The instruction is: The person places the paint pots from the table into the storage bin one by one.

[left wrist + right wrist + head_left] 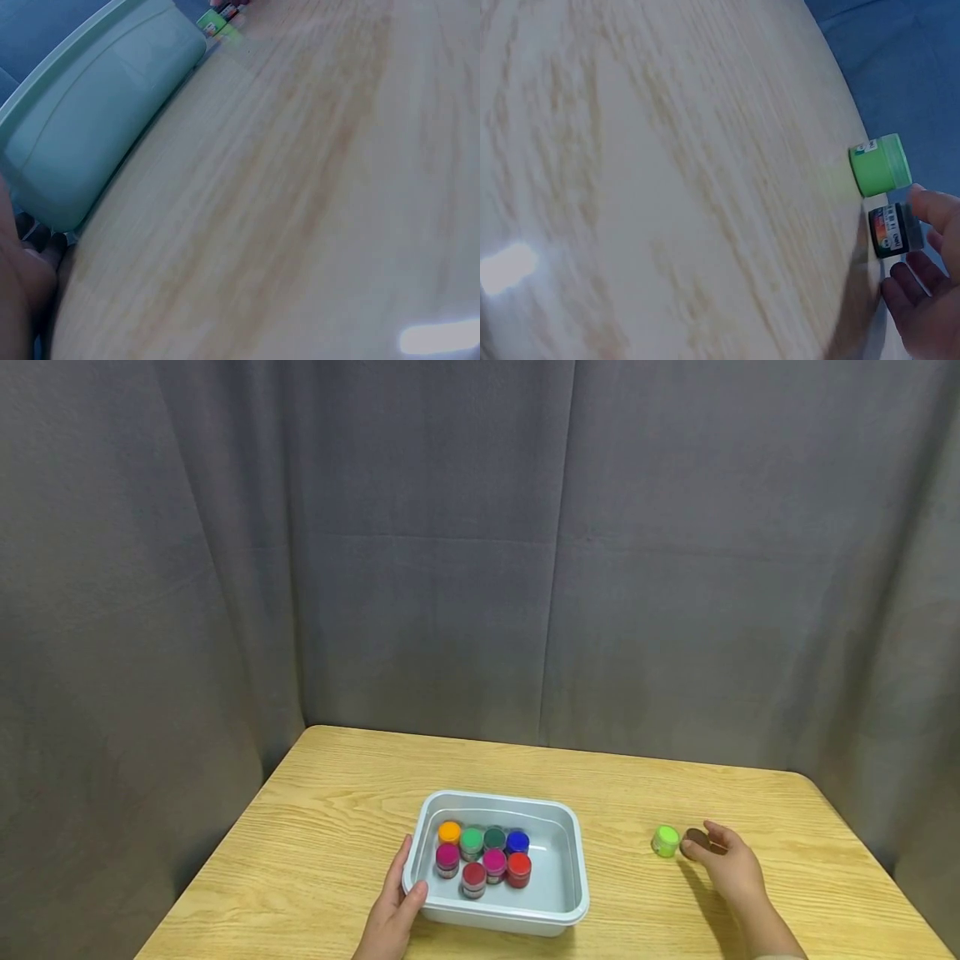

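A light grey-blue plastic tub (536,918) stands on the table. My left hand (390,906) holds its near-left corner, thumb at the front rim and fingers along the left side. In the left wrist view, fingertips (52,247) show at the tub's lower edge. Inside the tub are several small paint jars, among them an orange jar (449,832), a blue jar (517,841) and a red jar (519,870). On the right, my right hand (731,864) grips a dark brown-black jar (889,231) between thumb and fingers. Close beside it sits a lime green jar (879,166).
The wooden table (360,785) reaches back to grey curtains (427,610) hanging behind it and at both sides. Bare tabletop lies between the tub and the two jars on the right.
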{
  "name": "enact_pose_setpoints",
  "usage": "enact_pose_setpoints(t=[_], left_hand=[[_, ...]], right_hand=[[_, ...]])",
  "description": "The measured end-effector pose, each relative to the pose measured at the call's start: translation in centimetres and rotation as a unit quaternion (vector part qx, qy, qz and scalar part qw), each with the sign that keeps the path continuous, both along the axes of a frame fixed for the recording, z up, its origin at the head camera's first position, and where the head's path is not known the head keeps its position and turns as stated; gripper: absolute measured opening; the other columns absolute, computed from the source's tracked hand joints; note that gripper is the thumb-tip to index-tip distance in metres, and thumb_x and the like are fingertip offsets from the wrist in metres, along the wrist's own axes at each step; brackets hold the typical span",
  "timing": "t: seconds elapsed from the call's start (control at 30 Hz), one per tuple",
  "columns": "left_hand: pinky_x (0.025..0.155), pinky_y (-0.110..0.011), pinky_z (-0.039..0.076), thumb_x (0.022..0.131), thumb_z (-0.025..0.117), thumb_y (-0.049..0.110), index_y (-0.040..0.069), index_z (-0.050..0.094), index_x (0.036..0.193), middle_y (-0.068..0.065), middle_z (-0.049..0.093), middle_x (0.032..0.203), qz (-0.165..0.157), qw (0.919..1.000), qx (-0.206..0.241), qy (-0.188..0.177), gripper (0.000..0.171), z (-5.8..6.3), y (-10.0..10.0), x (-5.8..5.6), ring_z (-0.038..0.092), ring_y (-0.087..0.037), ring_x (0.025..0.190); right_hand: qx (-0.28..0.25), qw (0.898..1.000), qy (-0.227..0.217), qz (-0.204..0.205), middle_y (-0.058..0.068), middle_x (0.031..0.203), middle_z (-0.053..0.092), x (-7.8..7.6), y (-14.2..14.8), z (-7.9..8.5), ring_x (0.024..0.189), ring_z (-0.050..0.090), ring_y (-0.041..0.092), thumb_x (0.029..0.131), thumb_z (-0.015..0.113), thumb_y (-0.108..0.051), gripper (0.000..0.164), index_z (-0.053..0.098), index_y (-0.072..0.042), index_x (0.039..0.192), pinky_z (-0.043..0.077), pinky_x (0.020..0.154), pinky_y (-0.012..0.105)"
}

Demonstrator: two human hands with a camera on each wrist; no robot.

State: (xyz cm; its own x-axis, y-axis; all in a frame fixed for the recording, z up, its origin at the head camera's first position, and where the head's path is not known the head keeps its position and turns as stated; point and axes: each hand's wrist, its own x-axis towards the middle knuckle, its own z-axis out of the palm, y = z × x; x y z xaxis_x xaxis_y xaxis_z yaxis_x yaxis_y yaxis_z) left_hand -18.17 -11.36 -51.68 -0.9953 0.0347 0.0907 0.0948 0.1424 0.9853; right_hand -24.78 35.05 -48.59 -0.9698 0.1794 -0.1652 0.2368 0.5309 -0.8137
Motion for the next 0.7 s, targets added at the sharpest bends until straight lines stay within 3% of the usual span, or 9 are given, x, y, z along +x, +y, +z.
enact_pose_setpoints(t=[0.7], left_hand=[[0.115, -0.053, 0.022, 0.103, 0.048, 0.026, 0.011, 0.017, 0.157, -0.019, 0.012, 0.164, 0.001, 0.9999, -0.007, 0.011, 0.064, -0.18, -0.02, -0.16, 0.018, -0.046, 0.147]], right_hand=[[0.036, 0.999, -0.001, -0.019, 0.036, 0.149, 0.031, -0.07, 0.22, -0.75, 0.136, 0.03, 0.054, 0.097, 0.054, -0.047, 0.081, 0.026, 0.008, 0.149, 0.036, 0.112, 0.063]])
